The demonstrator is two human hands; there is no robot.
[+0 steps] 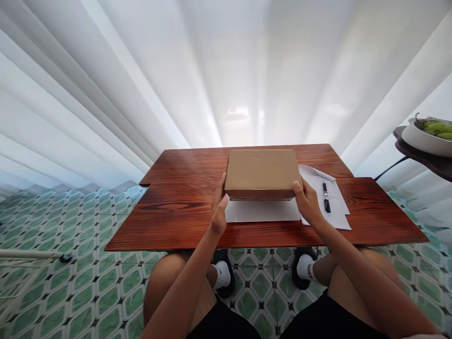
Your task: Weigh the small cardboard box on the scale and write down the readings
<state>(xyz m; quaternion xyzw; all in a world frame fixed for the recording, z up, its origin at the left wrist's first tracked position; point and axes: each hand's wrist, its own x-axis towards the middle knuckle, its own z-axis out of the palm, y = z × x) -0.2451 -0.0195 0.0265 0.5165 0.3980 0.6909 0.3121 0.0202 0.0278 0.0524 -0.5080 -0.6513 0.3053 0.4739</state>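
A closed brown cardboard box [262, 170] is held between my two hands over the middle of the wooden table. My left hand [219, 209] presses against the box's left side, fingers along the side and thumb toward the near corner. On the opposite side, my right hand [306, 200] grips the near right corner, its thumb on the front edge. Beneath the box lies a white sheet of paper [263, 213], partly covered by it. Whether the box's underside touches the table is hidden.
Several papers [339, 219] lie right of the box, with a black pen [325, 195] on top. The reddish-brown table [169, 221] stands before my knees. At far right, a white bowl [425, 141] of green fruit sits on a dark stand [443, 170]. White curtains [247, 70] hang behind.
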